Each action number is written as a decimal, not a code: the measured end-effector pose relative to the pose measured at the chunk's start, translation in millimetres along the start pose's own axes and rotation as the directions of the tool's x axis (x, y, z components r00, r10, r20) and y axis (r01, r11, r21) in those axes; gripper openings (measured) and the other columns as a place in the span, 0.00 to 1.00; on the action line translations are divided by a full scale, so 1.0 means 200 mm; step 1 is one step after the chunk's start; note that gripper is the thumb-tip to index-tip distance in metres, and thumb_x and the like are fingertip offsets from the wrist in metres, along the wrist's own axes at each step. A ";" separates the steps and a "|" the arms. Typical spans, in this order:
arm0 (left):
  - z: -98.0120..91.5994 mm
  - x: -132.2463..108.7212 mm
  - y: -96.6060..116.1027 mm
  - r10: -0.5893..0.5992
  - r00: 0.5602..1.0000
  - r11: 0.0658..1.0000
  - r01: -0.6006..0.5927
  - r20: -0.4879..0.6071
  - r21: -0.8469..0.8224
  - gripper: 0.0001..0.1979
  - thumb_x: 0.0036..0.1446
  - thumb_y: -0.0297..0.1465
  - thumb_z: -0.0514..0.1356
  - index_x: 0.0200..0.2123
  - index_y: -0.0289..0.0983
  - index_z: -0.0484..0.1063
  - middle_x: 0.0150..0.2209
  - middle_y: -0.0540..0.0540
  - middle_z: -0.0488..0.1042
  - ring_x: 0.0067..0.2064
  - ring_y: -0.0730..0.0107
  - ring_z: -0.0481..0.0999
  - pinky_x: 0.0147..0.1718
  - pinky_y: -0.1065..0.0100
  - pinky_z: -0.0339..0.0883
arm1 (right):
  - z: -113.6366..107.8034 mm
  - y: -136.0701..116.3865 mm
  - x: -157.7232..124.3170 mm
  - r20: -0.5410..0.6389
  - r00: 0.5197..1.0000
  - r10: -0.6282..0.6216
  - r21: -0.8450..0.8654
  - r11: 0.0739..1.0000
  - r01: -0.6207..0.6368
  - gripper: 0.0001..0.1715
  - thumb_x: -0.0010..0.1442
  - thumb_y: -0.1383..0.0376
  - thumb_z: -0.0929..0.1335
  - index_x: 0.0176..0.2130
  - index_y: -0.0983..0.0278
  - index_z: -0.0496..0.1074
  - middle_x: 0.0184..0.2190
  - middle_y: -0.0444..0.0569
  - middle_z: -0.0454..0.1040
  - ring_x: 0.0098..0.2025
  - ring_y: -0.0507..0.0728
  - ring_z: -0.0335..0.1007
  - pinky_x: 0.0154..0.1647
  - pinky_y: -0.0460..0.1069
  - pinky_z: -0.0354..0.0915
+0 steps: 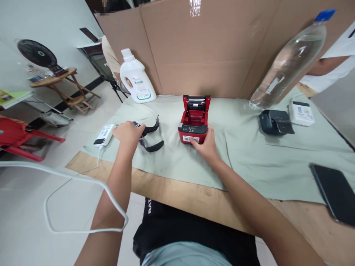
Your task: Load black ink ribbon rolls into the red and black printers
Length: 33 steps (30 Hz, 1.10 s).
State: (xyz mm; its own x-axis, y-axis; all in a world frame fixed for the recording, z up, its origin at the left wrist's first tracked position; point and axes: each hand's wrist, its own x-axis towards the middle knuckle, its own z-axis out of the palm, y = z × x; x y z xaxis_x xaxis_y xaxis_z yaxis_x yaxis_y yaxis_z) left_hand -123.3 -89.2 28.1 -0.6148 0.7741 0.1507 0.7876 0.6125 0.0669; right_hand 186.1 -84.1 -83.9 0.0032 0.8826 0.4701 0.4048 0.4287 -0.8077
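My right hand (206, 144) grips the near right corner of a small red and black portable label printer (192, 127), with its thumb on the front by a white label. The printer's lid stands up, and the red compartment inside shows no roll. To its left, my left hand (128, 133) is closed at a black strap (154, 147) with curved ends, joined to a dark part behind the hand; most fingers are hidden. A white power bank (104, 135) with a cable lies just left of that hand.
A tall cardboard panel (199, 48) stands behind, with a white jug (138, 81) and a water bottle (291, 66) before it. At right lie a dark device (270, 122), a white box (301, 112) and a phone (334, 192). A white cable (83, 179) loops over my left forearm.
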 end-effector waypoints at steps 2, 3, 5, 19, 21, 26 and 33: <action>-0.01 0.00 0.02 0.015 1.000 1.000 -0.014 -0.005 0.025 0.26 0.55 0.49 0.59 0.42 0.32 0.78 0.45 0.25 0.80 0.51 0.32 0.76 0.51 0.44 0.61 | 0.00 0.00 0.00 0.006 1.000 0.003 0.000 1.000 -0.003 0.52 0.54 0.54 0.77 0.69 0.59 0.54 0.63 0.60 0.65 0.66 0.70 0.61 0.65 0.68 0.62; -0.02 0.00 0.03 0.013 1.000 0.999 -0.013 -0.004 0.039 0.25 0.55 0.49 0.58 0.42 0.32 0.78 0.45 0.25 0.80 0.51 0.32 0.77 0.52 0.44 0.60 | 0.00 -0.01 0.00 0.011 1.000 0.012 -0.001 1.000 -0.012 0.53 0.55 0.54 0.77 0.70 0.59 0.54 0.64 0.60 0.64 0.66 0.70 0.60 0.65 0.68 0.62; -0.03 0.01 0.05 0.012 1.000 0.998 -0.012 0.003 0.069 0.25 0.55 0.47 0.59 0.42 0.32 0.78 0.45 0.26 0.80 0.51 0.34 0.77 0.53 0.45 0.60 | 0.00 -0.01 0.00 0.020 0.999 0.035 -0.007 0.999 -0.035 0.53 0.55 0.54 0.76 0.70 0.59 0.54 0.64 0.61 0.64 0.67 0.70 0.60 0.66 0.68 0.62; 0.14 -0.23 -0.18 0.058 0.973 0.993 -0.079 -0.223 -0.086 0.17 0.56 0.47 0.59 0.34 0.39 0.70 0.30 0.40 0.76 0.40 0.46 0.78 0.48 0.50 0.62 | 0.00 -0.02 0.00 0.013 0.999 0.032 -0.010 0.999 -0.032 0.54 0.55 0.54 0.76 0.71 0.60 0.52 0.64 0.61 0.63 0.67 0.70 0.60 0.67 0.67 0.61; 0.19 -0.30 -0.23 0.048 0.961 0.989 -0.083 -0.272 -0.121 0.16 0.57 0.47 0.59 0.33 0.40 0.68 0.29 0.42 0.75 0.38 0.49 0.77 0.48 0.52 0.62 | 0.00 -0.02 0.00 0.010 0.999 0.034 0.003 0.999 -0.034 0.54 0.54 0.54 0.77 0.70 0.60 0.53 0.64 0.61 0.63 0.67 0.70 0.60 0.67 0.67 0.61; 0.28 -0.38 -0.30 -0.001 0.929 0.975 -0.082 -0.371 -0.207 0.17 0.59 0.48 0.59 0.29 0.42 0.62 0.27 0.45 0.72 0.36 0.53 0.76 0.46 0.54 0.63 | -0.01 -0.02 0.00 0.017 0.999 0.036 0.005 0.999 -0.036 0.52 0.54 0.56 0.76 0.69 0.60 0.54 0.64 0.61 0.64 0.67 0.70 0.60 0.67 0.68 0.61; 0.32 -0.33 -0.31 -0.048 0.914 0.959 -0.071 -0.403 -0.275 0.18 0.57 0.46 0.61 0.27 0.42 0.58 0.27 0.46 0.70 0.37 0.54 0.75 0.44 0.55 0.62 | -0.01 -0.02 0.00 0.014 0.999 0.044 0.009 0.999 -0.044 0.52 0.54 0.55 0.76 0.69 0.60 0.54 0.64 0.61 0.63 0.66 0.69 0.61 0.67 0.67 0.61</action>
State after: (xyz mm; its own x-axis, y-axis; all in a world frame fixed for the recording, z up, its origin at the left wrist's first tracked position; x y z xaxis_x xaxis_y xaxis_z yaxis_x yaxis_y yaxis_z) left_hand -133.5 -167.9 -48.4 -0.5834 0.6136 0.5321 0.8099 0.4885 0.3247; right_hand 185.5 -87.2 -80.1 0.0080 0.9031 0.4294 0.3963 0.3914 -0.8305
